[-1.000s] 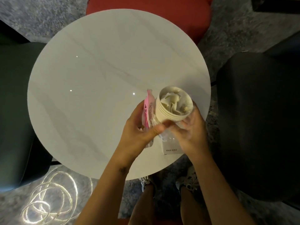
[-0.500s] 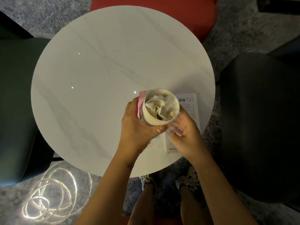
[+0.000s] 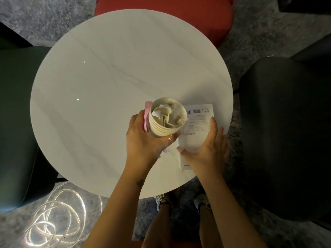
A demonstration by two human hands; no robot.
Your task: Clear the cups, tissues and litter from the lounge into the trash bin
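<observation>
Cups: cup stack [image 3: 162, 128] held upright just above table [image 3: 107, 77], front-right part; tissues [image 3: 166, 114] stuffed in top cup.
L hand [image 3: 143, 142]: fingers curled round stack wall; also pins pink packet [image 3: 147, 116] against cups, w/ clear wrapper [image 3: 168, 146] bunched under thumb.
R hand [image 3: 208, 145]: spread over white box [image 3: 198, 122], thumb at left long edge, fingers on right one, nearly straight; no closed grip visible.
Box: flat on table, just right of cups, printed side up.
Handling, cups: light, thin-walled, prob. crush easily; hold mid-wall, keep upright or tissues spill.
Handling, box: prob. light, stiff card, smooth; pinch across narrow width.
Risk: L hand overloaded; wrapper looks slippery, packet could slide out.
</observation>
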